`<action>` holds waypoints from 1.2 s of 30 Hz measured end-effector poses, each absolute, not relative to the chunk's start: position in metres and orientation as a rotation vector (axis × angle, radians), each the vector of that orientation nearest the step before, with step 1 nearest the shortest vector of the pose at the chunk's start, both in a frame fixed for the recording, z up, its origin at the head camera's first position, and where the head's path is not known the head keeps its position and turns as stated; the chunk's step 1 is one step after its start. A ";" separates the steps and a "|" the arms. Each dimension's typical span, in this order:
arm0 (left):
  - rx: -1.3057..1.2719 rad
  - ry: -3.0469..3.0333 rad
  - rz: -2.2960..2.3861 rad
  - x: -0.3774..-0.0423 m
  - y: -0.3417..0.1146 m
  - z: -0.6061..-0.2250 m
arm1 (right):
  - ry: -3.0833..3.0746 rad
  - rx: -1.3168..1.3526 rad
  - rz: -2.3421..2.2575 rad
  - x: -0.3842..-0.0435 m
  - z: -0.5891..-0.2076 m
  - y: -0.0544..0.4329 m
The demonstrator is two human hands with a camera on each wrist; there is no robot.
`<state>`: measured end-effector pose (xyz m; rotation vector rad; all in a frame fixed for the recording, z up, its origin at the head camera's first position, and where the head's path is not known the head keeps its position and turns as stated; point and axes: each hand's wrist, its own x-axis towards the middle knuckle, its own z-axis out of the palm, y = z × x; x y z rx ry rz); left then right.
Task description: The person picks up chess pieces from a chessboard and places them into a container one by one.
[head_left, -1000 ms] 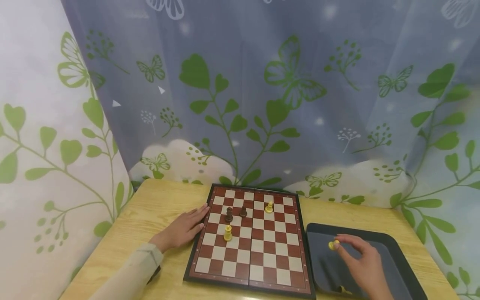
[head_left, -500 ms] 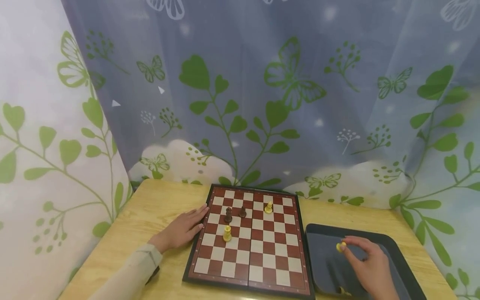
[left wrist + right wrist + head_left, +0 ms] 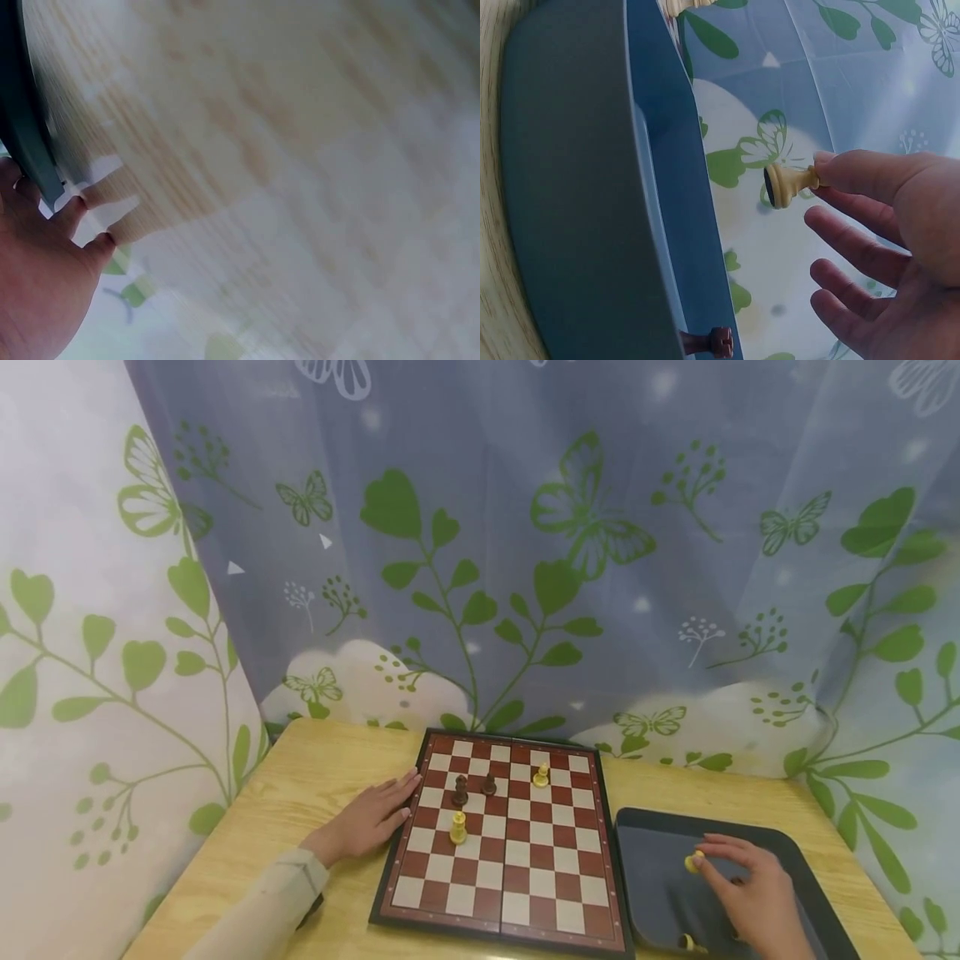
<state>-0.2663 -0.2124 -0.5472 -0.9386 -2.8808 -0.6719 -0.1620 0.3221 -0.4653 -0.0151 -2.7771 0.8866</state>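
Note:
My right hand [image 3: 753, 893] pinches a yellow chess piece [image 3: 786, 184] between thumb and forefinger, above the dark tray [image 3: 651, 852]. In the right wrist view the piece lies sideways, its dark-bottomed base pointing away from the fingers; its top is hidden in the pinch. The other fingers are spread loosely. My left hand [image 3: 362, 823] rests on the table, fingertips at the left edge of the chessboard [image 3: 528, 878]. On the board stand a tall dark piece [image 3: 460, 792], a dark pawn [image 3: 489, 785], a yellow rook [image 3: 457, 829] and a shorter yellow piece [image 3: 541, 776].
Another yellow piece [image 3: 690, 944] lies in the tray near its front. A dark rook [image 3: 721, 342] shows over the tray wall in the right wrist view. Tray and board sit side by side on a wooden table [image 3: 337, 752], with a patterned curtain [image 3: 480, 527] behind.
My right hand has drifted right and slightly nearer over the tray with the yellow chess piece. The left hand and the pieces on the board have stayed put.

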 end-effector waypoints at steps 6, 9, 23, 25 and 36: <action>-0.949 -2.851 -0.674 -0.268 -0.212 -0.549 | -2.836 -0.059 0.921 -0.164 -0.466 0.330; -0.948 -2.876 -0.660 -0.267 -0.212 -0.550 | -2.859 -0.075 0.907 -0.164 -0.468 0.333; -0.957 -2.853 -0.710 -0.266 -0.211 -0.543 | -2.868 -0.114 0.912 -0.164 -0.471 0.335; -0.949 -2.867 -0.703 -0.265 -0.212 -0.544 | -2.872 -0.115 0.914 -0.164 -0.472 0.337; -0.946 -2.846 -0.730 -0.264 -0.210 -0.543 | -2.858 -0.097 0.899 -0.164 -0.476 0.341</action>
